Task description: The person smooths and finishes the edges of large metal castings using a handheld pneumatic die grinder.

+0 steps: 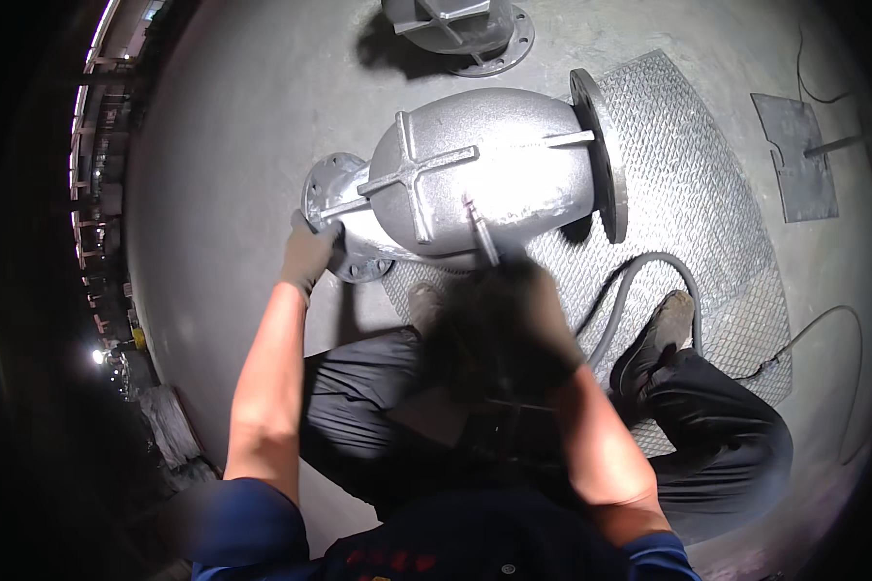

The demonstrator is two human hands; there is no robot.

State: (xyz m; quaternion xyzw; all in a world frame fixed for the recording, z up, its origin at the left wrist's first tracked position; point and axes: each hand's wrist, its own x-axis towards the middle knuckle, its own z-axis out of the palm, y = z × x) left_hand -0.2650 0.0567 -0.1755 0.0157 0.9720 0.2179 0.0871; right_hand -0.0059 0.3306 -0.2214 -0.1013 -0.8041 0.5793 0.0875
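A large grey cast-metal valve body with raised cross ribs lies on its side on the floor. It has a small flange at the left and a big round flange at the right. My left hand, in a grey glove, rests on the small flange's lower edge. My right hand, in a dark glove and blurred by motion, grips a slim hand tool whose tip touches the valve body's lower front. A grey hose runs from the tool's side across the floor.
A metal tread plate lies under and right of the valve body. A second flanged casting stands at the top. A flat steel plate with a rod lies at the right. Thin cables trail at the right. My legs and shoes are below.
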